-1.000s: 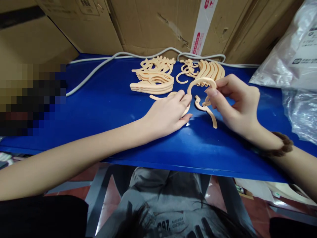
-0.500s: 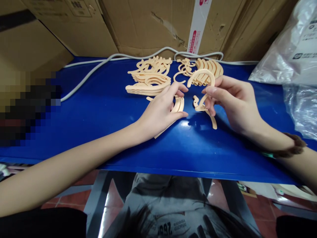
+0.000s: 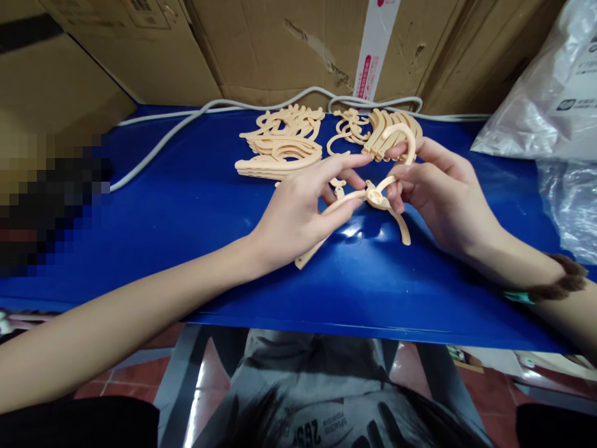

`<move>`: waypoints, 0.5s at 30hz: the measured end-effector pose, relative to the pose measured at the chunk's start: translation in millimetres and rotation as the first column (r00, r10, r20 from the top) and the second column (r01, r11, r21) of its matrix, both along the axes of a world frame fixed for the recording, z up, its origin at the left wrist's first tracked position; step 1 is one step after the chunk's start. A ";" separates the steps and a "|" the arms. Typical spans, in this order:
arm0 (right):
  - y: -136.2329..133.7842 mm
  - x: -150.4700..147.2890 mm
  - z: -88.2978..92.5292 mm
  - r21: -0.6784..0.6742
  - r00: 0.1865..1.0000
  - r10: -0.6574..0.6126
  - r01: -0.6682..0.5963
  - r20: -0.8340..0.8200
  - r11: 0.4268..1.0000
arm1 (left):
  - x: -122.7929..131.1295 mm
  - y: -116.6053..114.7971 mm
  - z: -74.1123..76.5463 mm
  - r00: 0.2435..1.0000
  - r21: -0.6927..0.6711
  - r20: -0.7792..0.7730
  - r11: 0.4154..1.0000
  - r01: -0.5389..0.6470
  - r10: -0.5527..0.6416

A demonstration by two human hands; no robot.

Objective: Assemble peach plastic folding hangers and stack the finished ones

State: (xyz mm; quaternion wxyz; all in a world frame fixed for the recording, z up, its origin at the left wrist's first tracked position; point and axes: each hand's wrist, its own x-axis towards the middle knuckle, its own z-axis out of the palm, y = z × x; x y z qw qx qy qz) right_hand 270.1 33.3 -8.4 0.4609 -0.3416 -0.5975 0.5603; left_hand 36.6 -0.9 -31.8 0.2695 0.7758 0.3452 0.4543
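Observation:
My left hand (image 3: 298,208) pinches a long curved peach plastic piece (image 3: 321,233) between thumb and fingers, its lower end pointing down-left over the blue table (image 3: 186,205). My right hand (image 3: 443,193) grips a hooked peach piece (image 3: 405,138) whose arc rises above the fingers. The two pieces meet at a round joint (image 3: 374,197) between my hands. Another curved strip (image 3: 403,229) lies on the table under my right hand.
Two piles of the same peach parts sit behind my hands: a flat stack (image 3: 280,149) and a fanned row (image 3: 389,134). A white cable (image 3: 186,121) runs along the back edge. Cardboard boxes (image 3: 280,43) stand behind, clear plastic bags (image 3: 550,118) at right.
My left hand lifted a long curved piece off the table and brought it against the hooked piece in my right hand, which rose slightly. The hands moved closer together.

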 end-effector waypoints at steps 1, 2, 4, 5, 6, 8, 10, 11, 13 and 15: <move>0.6 0.5 -0.2 0.003 1.000 -0.012 0.012 0.003 1.000 | 1.2 -1.6 0.7 1.000 -0.043 0.020 0.999 -0.008 0.009; 1.3 1.0 -0.5 0.003 1.000 -0.025 0.025 0.012 1.000 | 2.3 -3.2 1.5 0.999 -0.086 0.036 0.996 -0.016 0.020; 2.8 2.3 -1.3 -0.005 0.998 -0.052 0.052 0.031 0.999 | 4.0 -6.6 4.3 0.997 -0.160 0.058 0.987 -0.033 0.043; 3.6 3.0 -1.8 -0.016 0.997 -0.063 0.064 0.042 0.998 | 4.4 -8.2 6.5 0.996 -0.186 0.070 0.982 -0.036 0.050; 4.4 3.6 -2.4 -0.025 0.996 -0.074 0.075 0.051 0.997 | 4.5 -9.7 9.3 0.995 -0.204 0.081 0.978 -0.034 0.052; 5.6 4.6 -3.7 -0.034 0.994 -0.086 0.089 0.065 0.995 | 3.7 -12.0 15.5 0.996 -0.222 0.086 0.975 -0.018 0.038; 5.9 5.0 -4.6 -0.035 0.994 -0.085 0.088 0.074 0.996 | 2.3 -12.5 21.0 0.997 -0.228 0.074 0.974 -0.005 0.022; 5.9 5.0 -4.8 -0.036 0.994 -0.081 0.084 0.080 0.996 | 1.6 -11.9 22.9 0.996 -0.232 0.081 0.973 -0.002 0.021; 5.5 4.6 -4.6 -0.039 0.993 -0.075 0.079 0.088 0.996 | 0.4 -9.5 24.9 0.993 -0.252 0.119 0.968 0.010 0.021; 5.3 4.1 -4.3 -0.040 0.993 -0.076 0.080 0.092 0.996 | -0.2 -6.5 25.3 0.990 -0.293 0.143 0.956 0.034 0.008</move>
